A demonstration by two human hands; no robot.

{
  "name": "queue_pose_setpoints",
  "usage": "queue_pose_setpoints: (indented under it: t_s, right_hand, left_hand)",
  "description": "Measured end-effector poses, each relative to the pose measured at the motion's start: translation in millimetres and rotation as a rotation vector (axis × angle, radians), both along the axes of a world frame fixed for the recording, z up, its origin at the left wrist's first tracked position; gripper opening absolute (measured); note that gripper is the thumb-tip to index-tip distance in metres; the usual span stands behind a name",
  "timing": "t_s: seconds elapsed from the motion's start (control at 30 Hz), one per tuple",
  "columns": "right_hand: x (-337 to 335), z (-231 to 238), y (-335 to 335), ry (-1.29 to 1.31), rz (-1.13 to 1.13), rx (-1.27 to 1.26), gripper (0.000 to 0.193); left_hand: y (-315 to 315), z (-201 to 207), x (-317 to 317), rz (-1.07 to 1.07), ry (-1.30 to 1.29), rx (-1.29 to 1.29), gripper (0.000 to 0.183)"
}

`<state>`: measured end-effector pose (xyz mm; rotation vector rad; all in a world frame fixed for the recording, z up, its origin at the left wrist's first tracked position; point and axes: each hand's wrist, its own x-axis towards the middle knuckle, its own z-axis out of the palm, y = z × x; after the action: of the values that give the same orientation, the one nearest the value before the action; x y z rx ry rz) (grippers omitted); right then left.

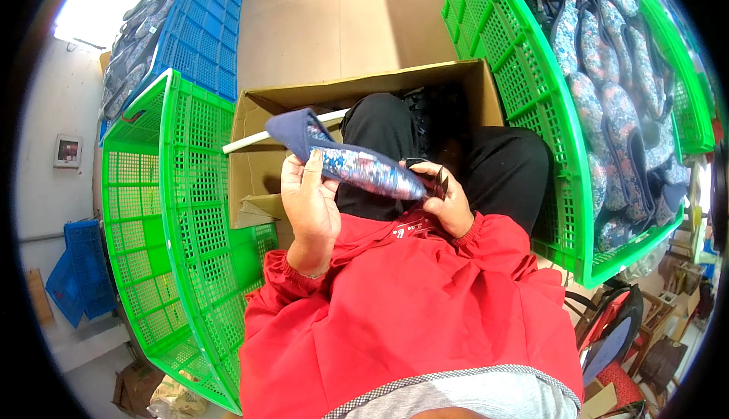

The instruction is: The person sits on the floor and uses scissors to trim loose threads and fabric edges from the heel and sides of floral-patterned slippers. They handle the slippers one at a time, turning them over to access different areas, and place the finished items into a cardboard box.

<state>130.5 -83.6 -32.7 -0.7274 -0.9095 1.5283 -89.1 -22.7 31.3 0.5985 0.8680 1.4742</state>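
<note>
Because the head view looks down at the lap, we can see both hands at work on one soft cloth slipper [372, 174]. It is held up over the black trousers [380, 126], just in front of the red smock [425, 290]. Its blue end points up and to the left, and its flowery end points to the right.

The left hand [310, 199] has its thumb and fingers pinched on the slipper, close to the blue end. The right hand [448, 205] is curled around a small black tool [440, 181], right by the flowery tip. The tool may be little snips, but it is too small to be sure. I cannot tell if the right fingers pinch the cloth too.

Under the knees is a cardboard box [254, 164], with a white stick [250, 142] across its left side. A green crate [516, 115] on the right is full of slippers like this one. More green crates stand on the left, near a blue crate [201, 24].

My guess is that this is the tidying step, maybe snipping loose threads. The next move calls for a still left hand, and care so the tool does not nick the cloth.
</note>
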Motion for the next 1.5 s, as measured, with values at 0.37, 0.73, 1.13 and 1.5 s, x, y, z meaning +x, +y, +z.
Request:
queue_pose_setpoints:
  t_s: [0.37, 0.73, 1.13, 1.5]
  right_hand:
    - [1.0, -14.3, -2.3, -0.023, -0.109, -0.209, 0.026]
    - [15.3, -12.2, -6.2, -0.138, -0.081, -0.219, 0.025]
    - [18.7, -7.8, -8.1, -0.134, -0.021, -0.181, 0.024]
    - [28.8, 0.4, -7.2, -0.305, 0.069, -0.075, 0.027]
  left_hand:
    - [-8.8, -17.7, 25.5, -0.417, 0.407, -0.032, 0.026]
    - [-11.8, 21.5, 11.2, -0.692, 1.04, -0.09, 0.013]
    - [31.9, 45.9, 41.0, -0.647, 1.486, 0.981, 0.032]
    - [37.1, 29.8, 65.2, -0.698, 1.363, 0.642, 0.011]
